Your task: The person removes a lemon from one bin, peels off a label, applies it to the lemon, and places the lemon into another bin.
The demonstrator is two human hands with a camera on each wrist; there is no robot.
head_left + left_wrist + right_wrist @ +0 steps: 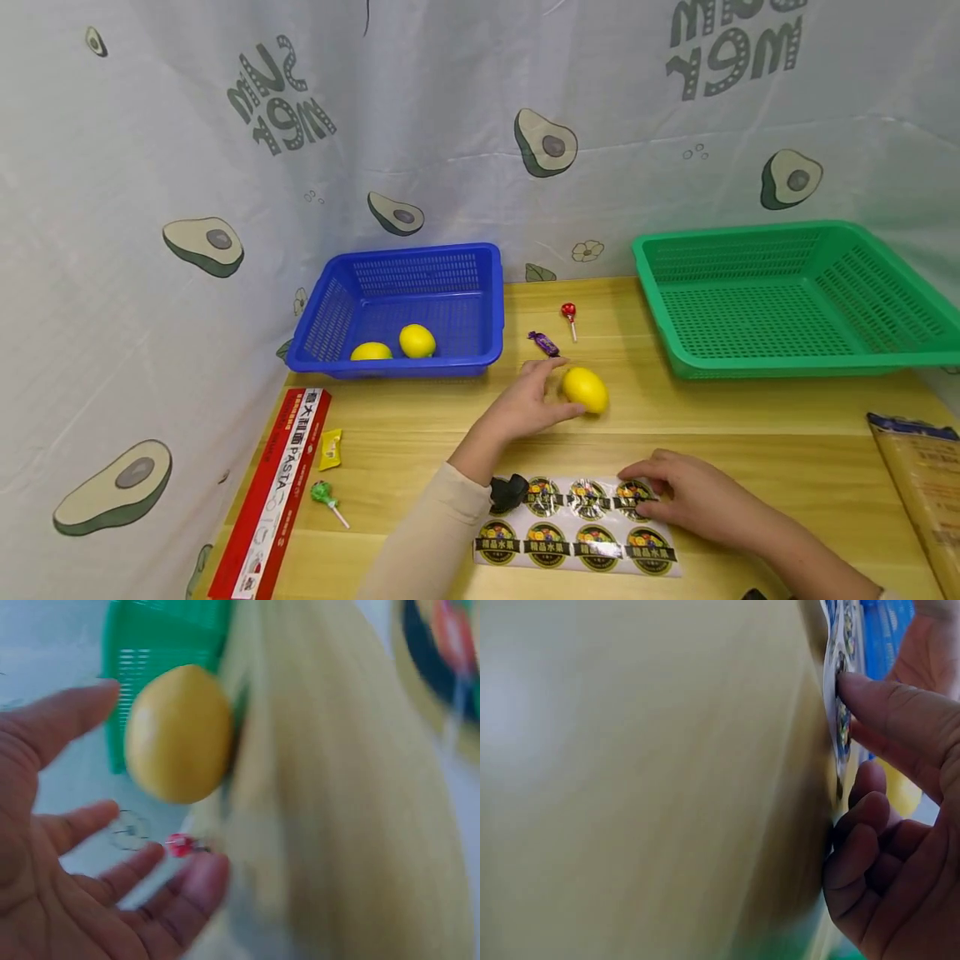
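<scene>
At ten o'clock, blue plastic basket, two yellow lemons inside; left hand spread, grasping nothing, beside third yellow lemon; right hand apparently pinching white sticker sheet.

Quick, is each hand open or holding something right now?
Left hand: open beside a lemon, not holding it.
Right hand: touching the sticker sheet; whether it grips can't be told.

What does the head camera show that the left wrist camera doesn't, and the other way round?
Only the head view shows the right hand, the blue basket with two lemons inside and the red pasta box. Only the left wrist view shows the palm of the left hand. Both show the left hand near a single lemon, the green basket and the red lollipop.
</scene>
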